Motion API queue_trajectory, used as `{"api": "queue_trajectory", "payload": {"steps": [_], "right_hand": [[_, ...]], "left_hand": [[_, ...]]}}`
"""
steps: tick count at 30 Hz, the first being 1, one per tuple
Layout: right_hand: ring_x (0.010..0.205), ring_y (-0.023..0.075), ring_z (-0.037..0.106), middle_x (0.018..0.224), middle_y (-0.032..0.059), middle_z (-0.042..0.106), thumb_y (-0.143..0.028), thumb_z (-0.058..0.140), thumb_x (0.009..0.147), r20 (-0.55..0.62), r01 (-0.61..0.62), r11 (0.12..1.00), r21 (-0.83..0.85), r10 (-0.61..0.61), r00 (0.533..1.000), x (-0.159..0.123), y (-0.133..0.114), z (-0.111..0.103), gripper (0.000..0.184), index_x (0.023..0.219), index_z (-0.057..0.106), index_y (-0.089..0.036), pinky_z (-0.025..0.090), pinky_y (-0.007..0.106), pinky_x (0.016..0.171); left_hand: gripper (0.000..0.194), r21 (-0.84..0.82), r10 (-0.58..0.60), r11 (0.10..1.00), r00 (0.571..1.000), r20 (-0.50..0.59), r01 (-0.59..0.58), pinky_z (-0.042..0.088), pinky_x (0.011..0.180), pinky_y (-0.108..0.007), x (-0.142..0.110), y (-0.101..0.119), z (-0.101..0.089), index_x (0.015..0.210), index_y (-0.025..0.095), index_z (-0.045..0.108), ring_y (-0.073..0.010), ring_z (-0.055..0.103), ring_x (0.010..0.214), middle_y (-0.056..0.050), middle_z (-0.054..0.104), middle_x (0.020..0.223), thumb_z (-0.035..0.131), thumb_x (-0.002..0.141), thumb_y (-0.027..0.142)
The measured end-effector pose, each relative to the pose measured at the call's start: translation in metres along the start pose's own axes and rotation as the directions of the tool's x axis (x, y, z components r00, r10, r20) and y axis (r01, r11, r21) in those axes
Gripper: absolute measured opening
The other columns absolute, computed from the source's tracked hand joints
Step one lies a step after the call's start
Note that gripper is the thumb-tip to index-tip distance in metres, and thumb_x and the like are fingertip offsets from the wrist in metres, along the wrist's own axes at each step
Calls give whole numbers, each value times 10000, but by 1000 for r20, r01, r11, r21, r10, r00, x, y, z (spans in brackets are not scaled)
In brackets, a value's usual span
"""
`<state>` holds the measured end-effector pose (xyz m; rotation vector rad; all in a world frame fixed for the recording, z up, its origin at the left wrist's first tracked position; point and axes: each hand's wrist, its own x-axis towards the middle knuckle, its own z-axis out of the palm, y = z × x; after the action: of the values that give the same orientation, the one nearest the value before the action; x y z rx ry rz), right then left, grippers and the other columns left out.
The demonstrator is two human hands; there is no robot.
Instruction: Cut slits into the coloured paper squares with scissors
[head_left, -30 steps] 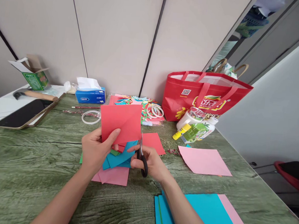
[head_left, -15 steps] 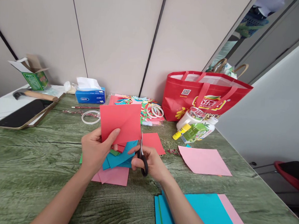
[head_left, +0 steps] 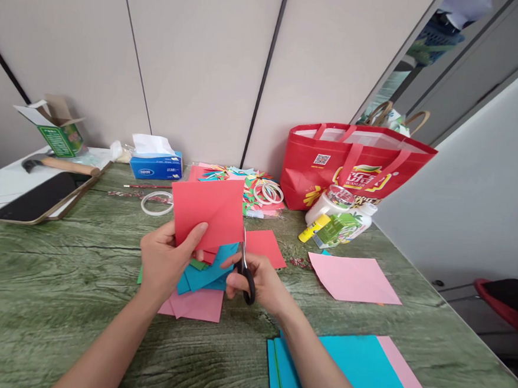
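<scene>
My left hand (head_left: pixel 166 258) pinches a squarish sheet of red paper (head_left: pixel 209 208) by its lower left, thumb in front, and holds it up above the table. A diagonal crease crosses the sheet. In my right hand (head_left: pixel 259 280) is a pair of black-handled scissors (head_left: pixel 248 282), blades pointing up along the sheet's lower right edge. Whether the blades touch the paper I cannot tell. Beneath and behind my hands lie blue paper pieces (head_left: pixel 206 276), pink paper pieces (head_left: pixel 200 306) and some green and red ones. Another red piece (head_left: pixel 264 247) lies behind the scissors.
At the back stand a blue tissue box (head_left: pixel 157 166) and a red shopping bag (head_left: pixel 317 180). A yellow glue stick (head_left: pixel 314 228) leans by white bottles. White rings (head_left: pixel 156 212) lie farther back. A pink sheet (head_left: pixel 355 279) and stacked blue sheets (head_left: pixel 362 367) lie to the right.
</scene>
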<state>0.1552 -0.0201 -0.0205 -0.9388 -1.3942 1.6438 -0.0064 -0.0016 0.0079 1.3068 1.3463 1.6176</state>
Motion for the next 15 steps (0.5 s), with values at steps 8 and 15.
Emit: {"api": "queue_trajectory", "payload": {"steps": [8,15], "right_hand": [[542,103,444,616,-32,517,-372,681,626,15,33,999,-34,-32,999,1,0,-3,376,925,557,-182,338,234,516],[545,101,444,623,-31,522,-339,692,625,29,28,1000,-2,-27,999,0,0,-3,369,930,554,-184,333,233,524]], "left_hand": [[132,46,17,999,999,44,-19,336,326,-191,-1,3,0,587,186,584,-74,439,317,68,498,362,627,662,285],[159,44,1,999,999,50,-3,321,321,-188,-1,5,1,555,184,571,-68,425,321,63,509,363,622,665,287]]}}
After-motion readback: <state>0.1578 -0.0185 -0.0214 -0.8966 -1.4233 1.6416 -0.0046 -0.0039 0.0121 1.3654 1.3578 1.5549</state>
